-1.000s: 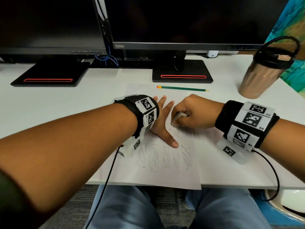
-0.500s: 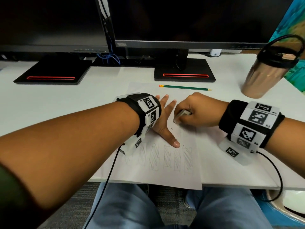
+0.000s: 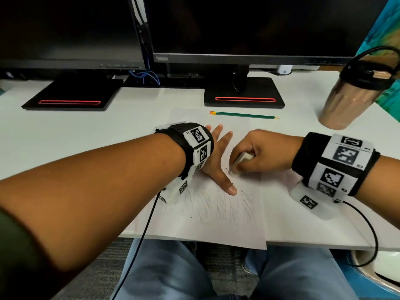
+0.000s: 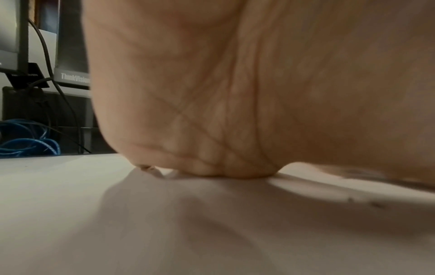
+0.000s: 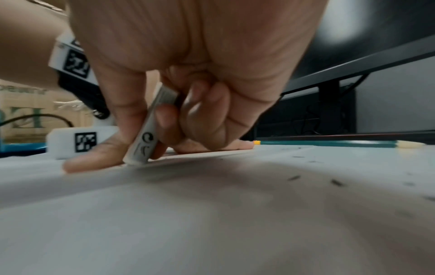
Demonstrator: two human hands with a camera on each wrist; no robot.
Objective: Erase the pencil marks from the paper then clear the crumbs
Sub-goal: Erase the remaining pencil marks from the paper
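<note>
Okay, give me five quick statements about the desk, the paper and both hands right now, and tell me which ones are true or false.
1. The right hand pinches a white eraser with its tip on the paper. True.
2. The left hand is lifted clear of the paper. False: it lies flat on the sheet, fingers spread.
3. All the pencil marks are gone. False: a row of scribbled marks remains near the front edge.
4. The green pencil lies on the desk beyond the hands. True.
5. The copper tumbler lies on its side. False: it stands upright with its lid on.
</note>
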